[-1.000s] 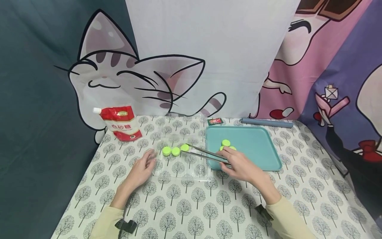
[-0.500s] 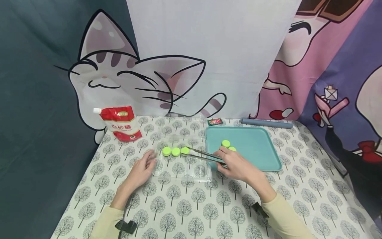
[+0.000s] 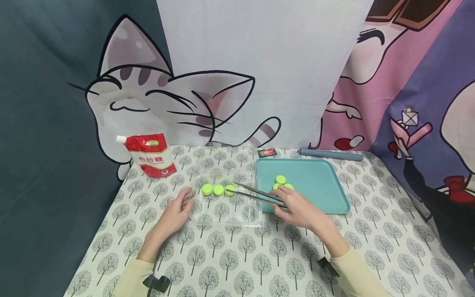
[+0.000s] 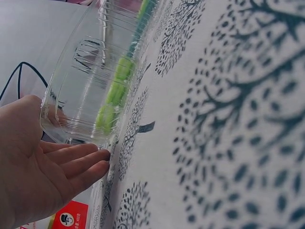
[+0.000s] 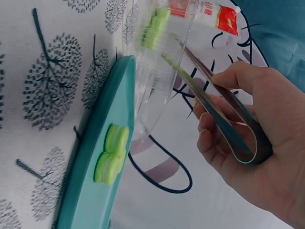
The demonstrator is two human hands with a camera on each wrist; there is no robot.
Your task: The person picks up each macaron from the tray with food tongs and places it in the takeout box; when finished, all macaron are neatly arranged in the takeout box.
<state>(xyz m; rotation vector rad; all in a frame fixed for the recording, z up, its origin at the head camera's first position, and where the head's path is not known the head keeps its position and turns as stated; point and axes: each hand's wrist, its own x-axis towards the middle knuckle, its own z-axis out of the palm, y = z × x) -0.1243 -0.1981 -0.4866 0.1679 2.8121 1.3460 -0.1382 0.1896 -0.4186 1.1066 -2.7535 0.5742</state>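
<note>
My right hand (image 3: 298, 208) holds a pair of metal tongs (image 3: 259, 194), seen from behind in the right wrist view. The tips are spread apart around the rightmost green macaron (image 3: 230, 190), inside a clear plastic container (image 3: 222, 212). Two more macarons (image 3: 213, 189) stand in line to its left. Beside the container's left wall is my left hand (image 3: 178, 209); its fingers (image 4: 81, 164) reach out fairly straight along the container's edge in the left wrist view. On the teal tray (image 3: 315, 181) lies a cluster of green macarons (image 3: 281, 180), partly hidden by my right hand.
A red and white sugar pouch (image 3: 152, 154) stands at the back left. Behind the tray lie a small dark green and red packet (image 3: 267, 153) and a blue-grey rod (image 3: 330, 154). The container's clear lid (image 3: 226, 156) extends toward the back curtain. Tray and container sit side by side.
The macaron in the tongs came down into line with the other two. The tong tips have since spread, and my right hand has shifted slightly right. My left hand stays put.
</note>
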